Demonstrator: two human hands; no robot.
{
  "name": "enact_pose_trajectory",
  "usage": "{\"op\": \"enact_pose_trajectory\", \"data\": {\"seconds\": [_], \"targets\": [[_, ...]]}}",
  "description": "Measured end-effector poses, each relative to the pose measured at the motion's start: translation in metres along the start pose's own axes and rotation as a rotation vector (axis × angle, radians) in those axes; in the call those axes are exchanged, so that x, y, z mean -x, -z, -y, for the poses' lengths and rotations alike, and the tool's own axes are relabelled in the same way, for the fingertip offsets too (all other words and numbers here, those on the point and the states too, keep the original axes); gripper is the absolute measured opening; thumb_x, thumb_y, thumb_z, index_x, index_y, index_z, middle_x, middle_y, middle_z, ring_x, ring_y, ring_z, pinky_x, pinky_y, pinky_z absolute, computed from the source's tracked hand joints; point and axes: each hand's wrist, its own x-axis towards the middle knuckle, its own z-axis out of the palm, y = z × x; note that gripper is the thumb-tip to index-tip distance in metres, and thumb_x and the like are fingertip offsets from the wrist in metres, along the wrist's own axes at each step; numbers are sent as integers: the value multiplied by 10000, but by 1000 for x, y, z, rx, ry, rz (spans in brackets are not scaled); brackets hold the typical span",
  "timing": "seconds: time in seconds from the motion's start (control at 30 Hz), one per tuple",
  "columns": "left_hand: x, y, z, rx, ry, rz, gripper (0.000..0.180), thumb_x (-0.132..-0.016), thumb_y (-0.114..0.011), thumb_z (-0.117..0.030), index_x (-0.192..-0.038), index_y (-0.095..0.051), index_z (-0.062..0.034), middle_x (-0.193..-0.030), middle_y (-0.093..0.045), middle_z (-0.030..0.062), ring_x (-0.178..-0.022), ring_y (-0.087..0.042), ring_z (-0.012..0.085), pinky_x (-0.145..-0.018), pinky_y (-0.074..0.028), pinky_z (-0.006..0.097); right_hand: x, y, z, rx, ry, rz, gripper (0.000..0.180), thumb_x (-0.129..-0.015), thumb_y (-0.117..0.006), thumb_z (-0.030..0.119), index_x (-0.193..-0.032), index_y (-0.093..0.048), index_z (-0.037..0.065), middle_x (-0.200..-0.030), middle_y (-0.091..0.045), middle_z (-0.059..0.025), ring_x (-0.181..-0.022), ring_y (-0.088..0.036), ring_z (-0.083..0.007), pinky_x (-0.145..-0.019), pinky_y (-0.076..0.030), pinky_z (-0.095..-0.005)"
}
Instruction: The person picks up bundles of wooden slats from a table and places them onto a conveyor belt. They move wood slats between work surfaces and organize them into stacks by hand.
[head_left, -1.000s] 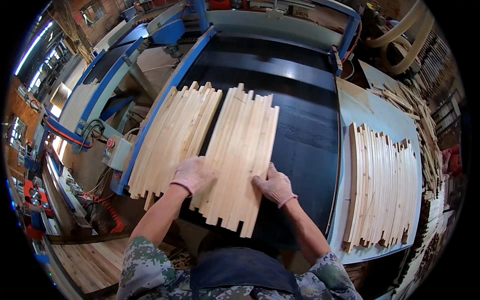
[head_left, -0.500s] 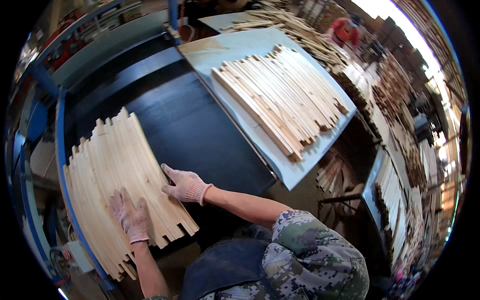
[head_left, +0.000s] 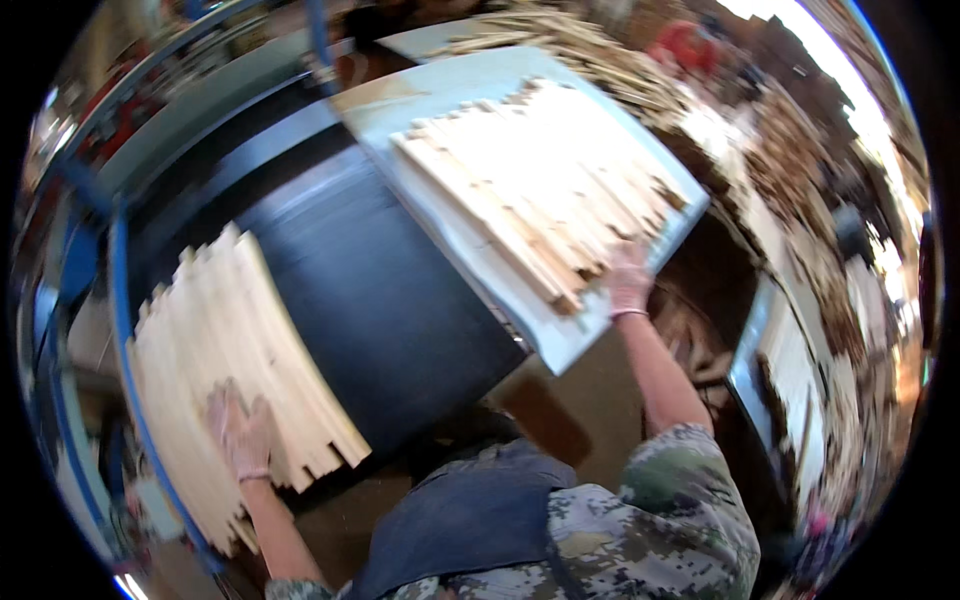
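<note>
My left hand (head_left: 242, 435), in a pale work glove, lies flat with its fingers spread on a row of pale wooden strips (head_left: 215, 350). These strips lie side by side with uneven ends on a dark flat bed (head_left: 370, 270). To the right, a second set of wooden strips (head_left: 540, 180) rests on a light blue board (head_left: 560, 345). My gloved right hand (head_left: 628, 282) is at the near ends of this second set. Motion smears its fingers, so whether they grip a strip is unclear.
A blue metal frame (head_left: 122, 270) borders the dark bed on the left. Loose strips (head_left: 590, 60) lie heaped behind the board. A person in red (head_left: 685, 48) is at the far right. Another table edged in blue (head_left: 755, 325) holds more wood to the right.
My right hand has left the edge of the left strips and swung right to the near ends of the strips on the blue board. My left hand stays on its strips.
</note>
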Motion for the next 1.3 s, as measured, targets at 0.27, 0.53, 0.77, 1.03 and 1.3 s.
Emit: {"op": "enact_pose_trajectory", "data": {"seconds": [0.27, 0.53, 0.77, 1.03, 1.3], "targets": [[8, 22, -158, 604, -150, -135, 547, -910, -756, -214, -1384, -606, 15, -1426, -607, 228, -1358, -551, 386, -1184, -416, 451, -46, -39, -90, -162, -204, 130, 654, -960, -623, 348, -1492, -512, -17, -1470, -577, -250, -1326, -553, -393, -1136, -419, -466], [38, -30, -344, 742, -443, 139, 594, -923, -739, -248, -1432, -577, 11, -1438, -600, 247, -1365, -550, 404, -1173, -421, 450, -62, -26, -85, -200, -37, 44, 626, -879, -701, 327, -1387, -618, -29, -1228, -693, -247, -1176, -626, -399, -1079, -453, -487], [44, -59, -433, 655, -514, 162, 757, -877, -727, -344, -1480, -488, 48, -1355, -597, 270, -1267, -539, 432, -1111, -432, 486, -37, -15, -80, -208, 117, -16, 670, -864, -687, 313, -1392, -559, -80, -1315, -622, -274, -1254, -566, -436, -1142, -405, -503], [36, -75, -450, 650, -475, 158, 817, -901, -713, -349, -1544, -408, 52, -1489, -502, 320, -1411, -426, 495, -1244, -261, 548, -46, 7, -58, -470, -227, 44, 832, -896, -713, 412, -1542, -437, -34, -1322, -649, -259, -1180, -608, -426, -1046, -486, -487], [29, -73, -441, 855, -227, 117, 825, -898, -716, -246, -1563, -344, 71, -1414, -552, 298, -1284, -513, 465, -1156, -379, 516, -39, 64, -33, -650, -209, 527, 801, -920, -644, 497, -1503, -473, -25, -1226, -672, -312, -1154, -648, -441, -998, -511, -497]]}}
